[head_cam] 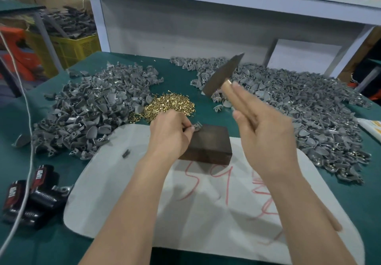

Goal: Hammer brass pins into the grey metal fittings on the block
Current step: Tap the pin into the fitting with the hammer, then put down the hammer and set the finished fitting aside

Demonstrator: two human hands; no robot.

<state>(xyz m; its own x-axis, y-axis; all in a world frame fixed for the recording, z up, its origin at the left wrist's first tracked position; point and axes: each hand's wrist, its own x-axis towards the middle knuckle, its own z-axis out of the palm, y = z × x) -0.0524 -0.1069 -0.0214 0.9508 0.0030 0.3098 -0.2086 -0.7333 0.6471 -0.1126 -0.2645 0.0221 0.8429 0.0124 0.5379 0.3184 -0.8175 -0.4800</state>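
A dark brown block [208, 143] rests on a white cloth [206, 203] in the middle of the green table. My left hand [171, 132] pinches a small grey metal fitting [196, 126] against the block's far left corner. My right hand [266, 132] grips the wooden handle of a hammer [221, 75], raised above and to the right of the block, its dark head tilted up and away. A heap of brass pins [167, 105] lies just behind my left hand.
Large piles of grey fittings spread at the left [88, 108] and at the right [299, 108]. Black cans [31, 194] and a white cord [28, 141] lie at the near left. A white shelf unit [185, 17] stands behind the table.
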